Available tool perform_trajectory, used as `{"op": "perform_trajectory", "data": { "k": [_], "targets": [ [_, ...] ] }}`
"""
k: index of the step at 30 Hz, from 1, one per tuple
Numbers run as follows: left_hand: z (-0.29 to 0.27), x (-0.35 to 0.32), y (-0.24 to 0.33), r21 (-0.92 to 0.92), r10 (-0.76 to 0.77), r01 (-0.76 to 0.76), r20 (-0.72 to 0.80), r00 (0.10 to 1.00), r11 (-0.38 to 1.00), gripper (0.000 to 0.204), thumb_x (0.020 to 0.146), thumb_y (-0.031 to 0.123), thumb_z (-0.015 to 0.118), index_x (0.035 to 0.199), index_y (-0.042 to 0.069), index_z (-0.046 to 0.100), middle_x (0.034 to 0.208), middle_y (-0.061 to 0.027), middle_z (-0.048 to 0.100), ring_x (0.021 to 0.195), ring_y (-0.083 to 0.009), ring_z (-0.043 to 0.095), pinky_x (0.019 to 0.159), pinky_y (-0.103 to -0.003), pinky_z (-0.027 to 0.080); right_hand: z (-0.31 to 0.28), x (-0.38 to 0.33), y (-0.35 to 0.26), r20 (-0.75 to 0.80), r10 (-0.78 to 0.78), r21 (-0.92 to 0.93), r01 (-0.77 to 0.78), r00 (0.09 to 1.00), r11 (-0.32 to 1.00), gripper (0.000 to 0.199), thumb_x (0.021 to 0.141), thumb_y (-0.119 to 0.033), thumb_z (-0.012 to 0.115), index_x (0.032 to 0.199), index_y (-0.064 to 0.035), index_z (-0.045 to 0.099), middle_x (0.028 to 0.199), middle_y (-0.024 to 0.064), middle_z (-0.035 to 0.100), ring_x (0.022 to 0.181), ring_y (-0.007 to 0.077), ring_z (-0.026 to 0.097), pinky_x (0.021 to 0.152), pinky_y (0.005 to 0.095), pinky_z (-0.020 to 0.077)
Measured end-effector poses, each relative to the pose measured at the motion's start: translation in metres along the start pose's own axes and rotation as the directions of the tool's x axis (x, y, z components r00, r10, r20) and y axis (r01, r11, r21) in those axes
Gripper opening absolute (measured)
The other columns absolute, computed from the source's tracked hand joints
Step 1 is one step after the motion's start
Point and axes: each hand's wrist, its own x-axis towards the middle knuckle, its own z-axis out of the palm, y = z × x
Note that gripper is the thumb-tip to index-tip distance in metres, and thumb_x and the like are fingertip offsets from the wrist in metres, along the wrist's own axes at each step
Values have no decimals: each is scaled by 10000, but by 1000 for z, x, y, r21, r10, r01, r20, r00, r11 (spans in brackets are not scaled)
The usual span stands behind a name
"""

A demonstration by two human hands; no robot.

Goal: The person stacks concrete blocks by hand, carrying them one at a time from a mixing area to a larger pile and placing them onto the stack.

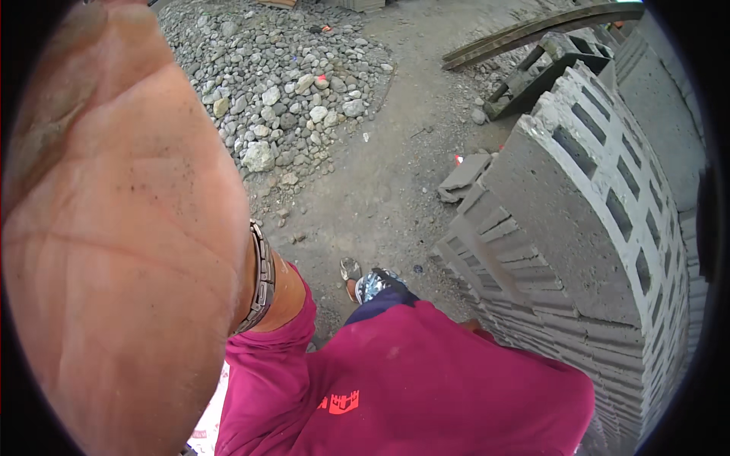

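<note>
My left hand (129, 228) is raised very close to the camera and fills the left side of the head view. Its bare palm faces me, stretched flat and smudged with dark specks, and holds nothing that I can see. Most of the fingers run out past the upper edge. Around the wrist sits a metal link watch band (261, 285), just above a magenta sleeve (266, 365). Only a small patch of skin, probably my right hand (473, 325), shows past my shirt beside the block stack; its fingers are hidden.
Hollow concrete blocks (563, 197) stand in a tall stack close on my right. Broken block pieces (464, 176) lie at its foot. A gravel pile (281, 83) spreads ahead on the left, with dirt ground (372, 175) between. Long beams (540, 34) lie far right. My shoe (350, 268) shows below.
</note>
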Motion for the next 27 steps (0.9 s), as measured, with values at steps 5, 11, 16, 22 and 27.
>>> {"op": "perform_trajectory", "data": {
  "k": [5,11,16,22,27],
  "targets": [
    [-84,29,-188,-161,-43,57,85,995,985,772,940,553,198,1381,-72,305,1374,-345,340,1260,-402,424,1032,-474,353,26,77,-333,-29,-554,135,552,832,823,349,814,-332,638,911,0,678,741,121,667,617,203,650,551,359,515],
    [-174,58,-390,-235,21,-8,52,998,972,771,941,552,197,1383,-71,303,1374,-345,340,1258,-399,428,1030,-472,356,-23,50,-691,-45,-855,166,847,517,504,448,839,-375,617,1101,-11,614,930,156,674,771,218,659,700,342,511],
    [-257,65,-549,-173,55,-70,-91,994,982,771,942,552,197,1385,-70,301,1375,-345,339,1257,-397,430,1028,-470,358,-81,131,-817,102,-785,296,735,611,610,460,871,-360,599,1147,8,584,987,121,663,691,176,641,660,331,513],
    [-276,-27,-842,-177,-802,788,-249,543,589,641,976,493,251,1289,-20,473,1210,-171,580,1032,-235,583,866,-346,438,-193,270,-703,233,-166,-558,272,958,784,439,833,-400,584,1148,-97,617,1111,170,635,974,283,635,805,433,497],
    [-235,-178,-1035,327,-986,938,157,61,110,444,886,333,564,1149,-24,583,1035,-218,656,965,-307,648,830,-360,499,-269,307,-634,138,-86,-707,159,987,690,431,827,-406,570,1206,-200,563,1052,52,678,869,236,663,691,411,523]
  ]
}}
